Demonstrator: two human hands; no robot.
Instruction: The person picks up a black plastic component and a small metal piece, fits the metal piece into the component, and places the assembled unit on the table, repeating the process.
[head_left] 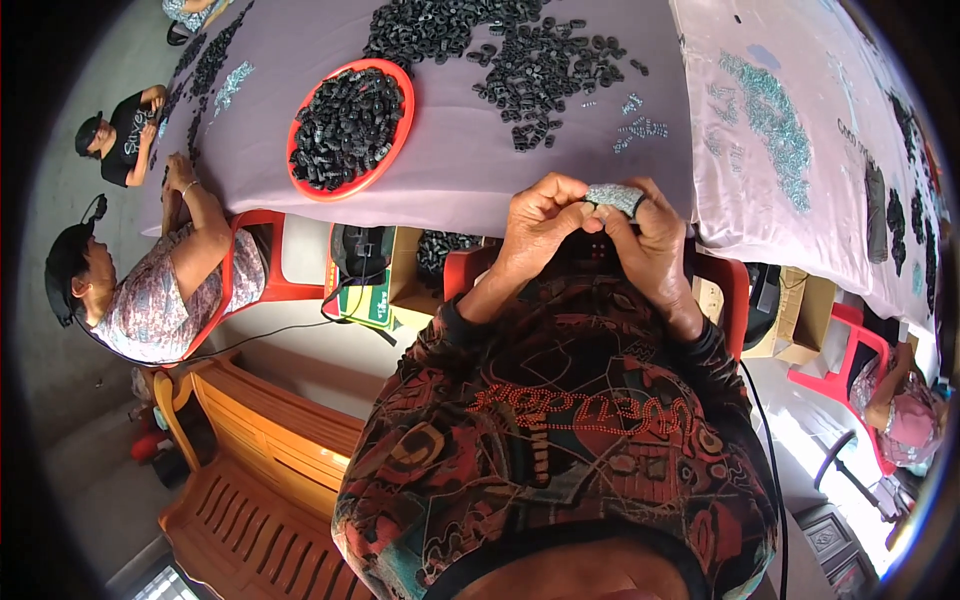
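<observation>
Close to the table's near edge, my left hand [543,228] and my right hand [650,238] meet with fingers pinched together. Along my right forefinger lies a pale grey, speckled, cloth-like piece [615,194] with a dark rim; whether it is worn or held I cannot tell. The fingertips hide most of what they pinch; only a tiny dark edge shows. Beyond my hands, small silvery metal pieces [640,131] lie scattered. A broad heap of small black ring-like parts [545,75] spreads farther back on the purple-grey cloth [440,165].
A red basin [409,115] full of black parts stands left of my hands. At the left, a person [165,285] sits on a red chair. On the right, a pink cloth [720,190] bears silvery pieces. Cardboard boxes and a wooden bench [265,430] stand below.
</observation>
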